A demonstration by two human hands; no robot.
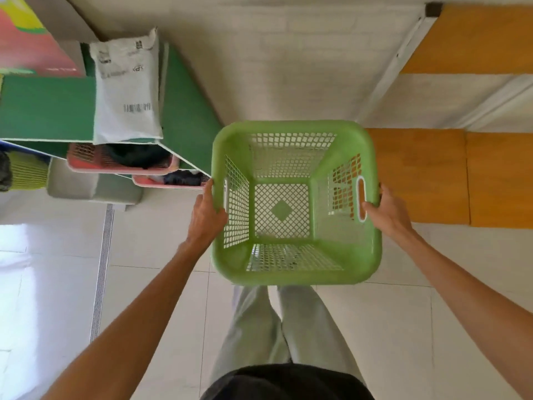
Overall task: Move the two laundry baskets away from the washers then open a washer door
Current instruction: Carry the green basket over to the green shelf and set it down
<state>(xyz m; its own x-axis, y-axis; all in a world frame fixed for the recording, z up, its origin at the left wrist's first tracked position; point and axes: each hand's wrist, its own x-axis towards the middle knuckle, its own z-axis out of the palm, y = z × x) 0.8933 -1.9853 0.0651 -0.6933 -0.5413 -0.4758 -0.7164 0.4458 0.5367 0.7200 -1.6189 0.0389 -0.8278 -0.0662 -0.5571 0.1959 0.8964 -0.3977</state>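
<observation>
A light green laundry basket (294, 272) with mesh walls hangs in front of me above the tiled floor, and it is empty. My left hand (206, 217) grips its left rim at the handle slot. My right hand (388, 209) grips its right rim, fingers through the white-edged handle slot. No washer or washer door is in view. Under the green shelf at the left sit two pink baskets (86, 164) (150, 181) with dark clothes inside.
A green shelf unit (49, 108) stands at the left with a white mailer bag (127, 90) on it. A yellow-green basket (27, 171) is at the far left edge. Orange wooden panels (432, 174) line the right. A floor drain strip (102, 269) runs along the tiles.
</observation>
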